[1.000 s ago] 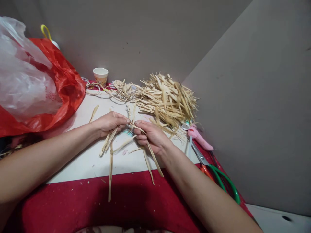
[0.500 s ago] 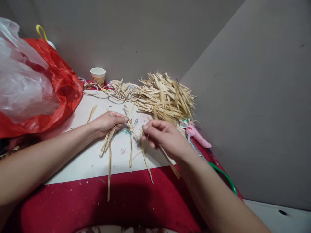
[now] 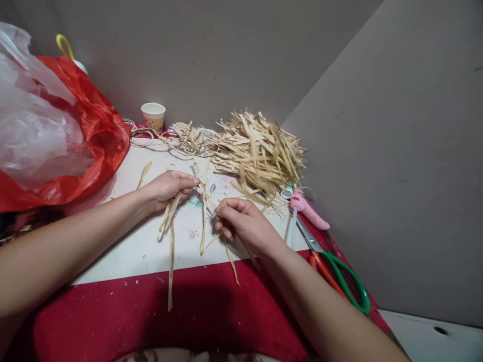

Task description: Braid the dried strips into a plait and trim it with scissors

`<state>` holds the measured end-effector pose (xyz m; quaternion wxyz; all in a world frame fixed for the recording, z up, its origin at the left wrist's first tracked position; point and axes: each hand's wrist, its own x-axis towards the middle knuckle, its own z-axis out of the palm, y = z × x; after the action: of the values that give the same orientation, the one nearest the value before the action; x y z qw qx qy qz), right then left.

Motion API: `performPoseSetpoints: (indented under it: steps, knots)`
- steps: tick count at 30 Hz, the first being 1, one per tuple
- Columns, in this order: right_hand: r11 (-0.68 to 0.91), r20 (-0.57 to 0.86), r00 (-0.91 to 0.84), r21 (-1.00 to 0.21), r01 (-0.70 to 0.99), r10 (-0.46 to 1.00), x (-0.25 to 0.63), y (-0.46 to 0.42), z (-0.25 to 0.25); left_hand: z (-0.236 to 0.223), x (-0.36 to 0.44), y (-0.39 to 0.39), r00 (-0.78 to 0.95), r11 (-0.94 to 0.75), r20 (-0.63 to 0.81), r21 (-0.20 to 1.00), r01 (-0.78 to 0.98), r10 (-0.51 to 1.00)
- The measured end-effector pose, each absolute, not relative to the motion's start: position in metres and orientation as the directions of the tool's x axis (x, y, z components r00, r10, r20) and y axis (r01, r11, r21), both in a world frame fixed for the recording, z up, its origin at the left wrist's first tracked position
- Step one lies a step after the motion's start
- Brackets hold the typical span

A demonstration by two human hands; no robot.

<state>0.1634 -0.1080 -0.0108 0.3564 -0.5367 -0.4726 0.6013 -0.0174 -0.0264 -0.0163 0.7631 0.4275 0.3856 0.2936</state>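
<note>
My left hand [image 3: 168, 187] rests on the white board [image 3: 128, 251], its fingers pinched on a small bundle of dry straw strips [image 3: 169, 221] that trail toward me over the red cloth [image 3: 113, 317]. My right hand [image 3: 245, 224] is just to its right, fingers curled and pinching other thin strips [image 3: 230, 256]. A single loose strip [image 3: 204, 221] lies on the board between the two hands. The strips meet at a knot or plait near my left fingertips.
A big heap of straw strips [image 3: 258, 151] lies behind my hands, with tangled cord [image 3: 188, 138] to its left. A paper cup [image 3: 153, 116] stands by the wall. Red and clear plastic bags [image 3: 56, 136] fill the left. A pink tool [image 3: 309, 211] and green-handled scissors [image 3: 339, 276] lie at right.
My right hand lifted off the strips, swung right, then came back down and pinched strips lower and closer to me. One strip now lies loose between the hands. My left hand stayed put.
</note>
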Motion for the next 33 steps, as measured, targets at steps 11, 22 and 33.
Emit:
performPoseSetpoints:
  steps: [11, 22, 33]
  knots:
    - [-0.318, -0.327, -0.192, -0.945, 0.074, 0.925, 0.162, -0.111, -0.015, -0.017, -0.017, -0.027, 0.534, 0.451, -0.334, 0.887, -0.102, 0.777]
    - [-0.138, -0.259, -0.244, -0.896, 0.422, 0.935, 0.167, -0.11, 0.002, -0.017, -0.015, -0.028, 0.515, 0.335, -0.252, 0.939, -0.073, 0.82]
    - [0.139, 0.147, -0.044, -0.743, 0.655, 0.988, 0.143, -0.091, -0.004, -0.019, -0.015, -0.027, 0.463, 0.373, -0.326, 0.928, -0.01, 0.824]
